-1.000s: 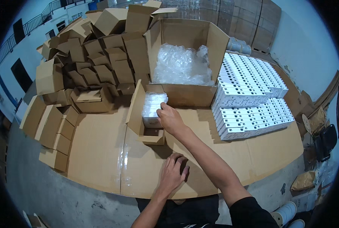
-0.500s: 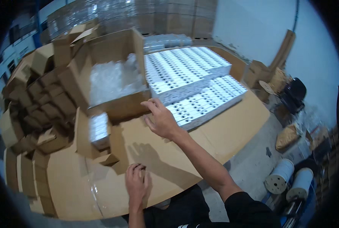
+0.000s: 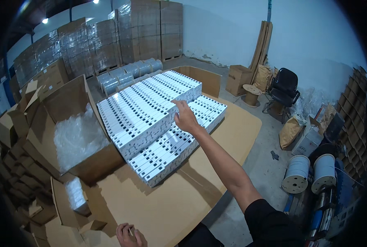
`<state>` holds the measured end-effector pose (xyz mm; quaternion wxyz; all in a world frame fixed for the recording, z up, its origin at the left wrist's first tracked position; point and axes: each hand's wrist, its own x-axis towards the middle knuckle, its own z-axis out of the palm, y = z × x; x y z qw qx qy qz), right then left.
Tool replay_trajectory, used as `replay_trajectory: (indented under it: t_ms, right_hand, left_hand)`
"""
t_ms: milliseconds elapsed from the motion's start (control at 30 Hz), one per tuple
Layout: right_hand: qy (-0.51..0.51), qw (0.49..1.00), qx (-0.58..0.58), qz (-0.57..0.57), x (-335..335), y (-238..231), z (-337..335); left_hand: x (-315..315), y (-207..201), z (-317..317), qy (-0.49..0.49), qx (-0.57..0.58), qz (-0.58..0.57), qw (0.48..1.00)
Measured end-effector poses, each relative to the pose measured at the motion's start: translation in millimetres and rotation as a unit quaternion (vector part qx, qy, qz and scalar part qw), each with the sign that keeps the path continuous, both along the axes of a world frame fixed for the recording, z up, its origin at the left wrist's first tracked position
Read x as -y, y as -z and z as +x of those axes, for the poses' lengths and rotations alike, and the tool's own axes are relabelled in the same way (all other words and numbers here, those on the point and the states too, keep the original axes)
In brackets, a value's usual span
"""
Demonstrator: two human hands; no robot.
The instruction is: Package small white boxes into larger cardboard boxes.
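Observation:
My right hand hovers over the rows of slim white boxes with dark square marks, thumb and fingers apart and nothing between them. Its fingertips are close to the front edge of the taller stack; I cannot tell whether they touch. A lower row of white boxes lies in front of that stack. Down at the lower edge, my left hand is partly cut off, its fingers loosely bent and holding nothing visible. Beside it stands a small open carton with a plastic-wrapped white bundle inside.
A large open carton holds clear plastic bags on the left. Cardboard covers the table. Behind are wrapped rolls and wrapped pallets. A black chair and cable spools stand on the right.
The view has swung to the right and up, bringing more wall and floor into sight. My right hand has moved from beside the large carton to above the white boxes.

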<state>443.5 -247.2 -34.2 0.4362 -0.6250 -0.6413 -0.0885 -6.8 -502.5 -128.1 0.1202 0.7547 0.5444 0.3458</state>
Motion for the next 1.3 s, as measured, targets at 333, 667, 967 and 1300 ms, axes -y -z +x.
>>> replay_trajectory:
  t_ms: [333,667,967,1300]
  right_hand:
    - [0.049,0.995,0.016,-0.09,-40,37,36]
    - [0.025,0.995,-0.044,-0.088,-28,31,38]
    - [0.041,0.999,-0.017,-0.018,24,29,35]
    - [-0.118,0.987,-0.105,0.028,111,-4,-96]
  left_hand:
    - [-3,3,3,-0.009,-0.027,0.014,1.0]
    - [-3,12,-1,-0.012,-0.01,0.017,1.0]
    - [-3,17,-12,0.011,-0.027,0.024,0.999]
    - [-14,-10,-2,-0.053,0.16,-0.107,0.98]
